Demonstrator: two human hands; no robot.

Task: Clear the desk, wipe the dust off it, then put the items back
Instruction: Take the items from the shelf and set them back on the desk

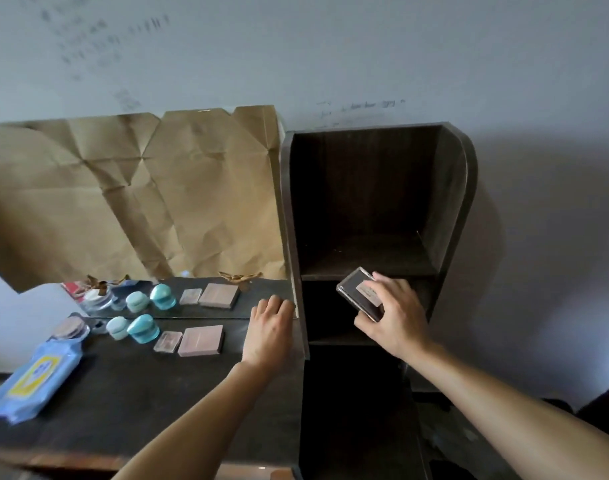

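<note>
While both arms reach forward over the desk (140, 386):
Right hand (393, 320): gripping a dark compact case (360, 294) before the shelf unit (375, 202).
Left hand (270, 329): empty, fingers resting against the shelf unit's left edge.
Wipes pack (33, 379): far left of shelf unit.

A: What's on your dark desk (150, 393)?

B: Along the mirror's foot you've got two teal jars (133, 328), a small clear case (167, 341) and a pink compact (201, 340). A blue wipes pack (33, 377) lies at its left edge. Your left hand (269, 332) rests at the right.
</note>
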